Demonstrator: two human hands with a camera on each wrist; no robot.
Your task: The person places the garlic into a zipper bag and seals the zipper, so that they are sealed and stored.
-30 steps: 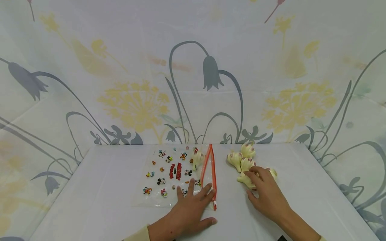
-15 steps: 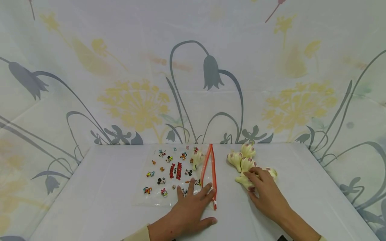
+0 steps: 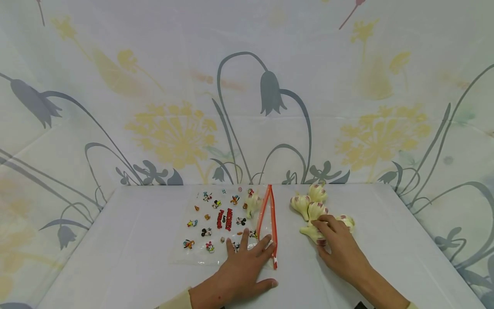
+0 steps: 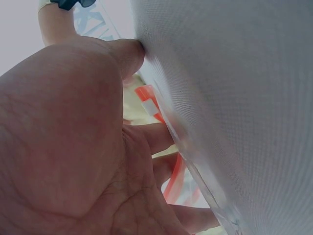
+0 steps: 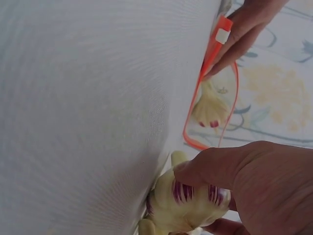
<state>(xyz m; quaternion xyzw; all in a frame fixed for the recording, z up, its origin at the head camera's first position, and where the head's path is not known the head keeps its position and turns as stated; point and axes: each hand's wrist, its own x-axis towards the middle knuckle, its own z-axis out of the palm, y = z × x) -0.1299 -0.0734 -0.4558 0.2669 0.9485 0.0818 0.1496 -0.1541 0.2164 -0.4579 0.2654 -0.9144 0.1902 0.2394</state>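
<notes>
A clear zip bag [image 3: 216, 223] printed with cartoon figures lies flat on the white table [image 3: 135, 257], its orange zipper mouth [image 3: 272, 223] facing right and standing open. One cream garlic bulb [image 3: 252, 202] with purple streaks lies inside it. My left hand [image 3: 248, 251] rests flat on the bag's near corner, fingers straight, fingertips [image 5: 244, 29] by the zipper slider [image 5: 222, 35]. To the right is a cluster of garlic bulbs [image 3: 308, 204]. My right hand [image 3: 328, 234] curls thumb and fingers round the nearest bulb [image 5: 186, 205], which still touches the table.
A floral-print cloth [image 3: 247, 107] rises as a backdrop behind and beside the table. Another bulb [image 3: 347, 221] lies just behind my right hand. The table's left part and its far right are bare cloth.
My right hand's fingers have curled tighter round the near bulb and drawn it slightly leftward. The left hand and the bag have not moved.
</notes>
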